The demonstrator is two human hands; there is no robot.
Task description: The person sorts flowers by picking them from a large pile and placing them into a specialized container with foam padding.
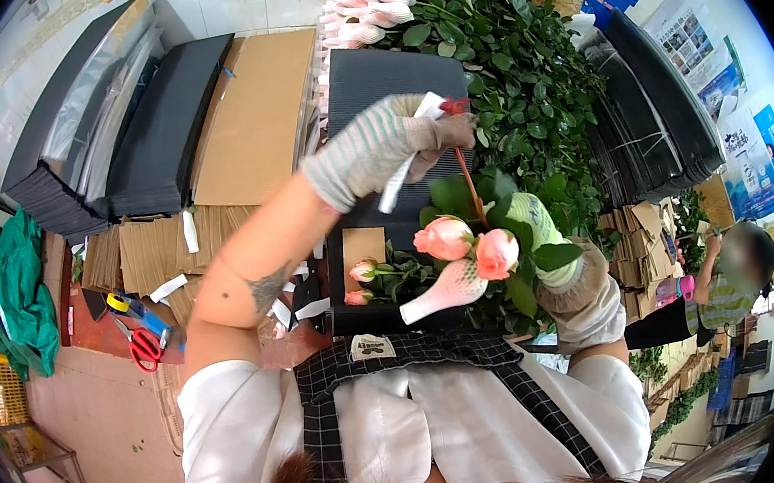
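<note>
My left hand (pixel 405 142), in a striped knit glove, is closed around a white net sleeve (pixel 392 186). Its fingertips are by a reddish stem (pixel 471 183) with a small red tip; whether they pinch it is blurred. Below, my right hand (pixel 534 229), in a pale green and white glove, grips a bunch of pink roses from behind. Two rose heads (pixel 498 254) are bare, and one is covered by a netted sleeve (pixel 445 290). Under both hands lies a black corrugated sheet (pixel 391 78). Two more roses (pixel 363 270) rest on a brown cardboard piece (pixel 364 242).
Leafy rose stems (pixel 524 64) pile up ahead, their sleeved heads (pixel 369 3) at the left. Black board stacks (pixel 169 123) and brown cardboard (pixel 257 114) stand left, more black boards (pixel 655 100) right. Red-handled scissors (pixel 145 346) lie at the left edge. A person (pixel 724 284) is at the far right.
</note>
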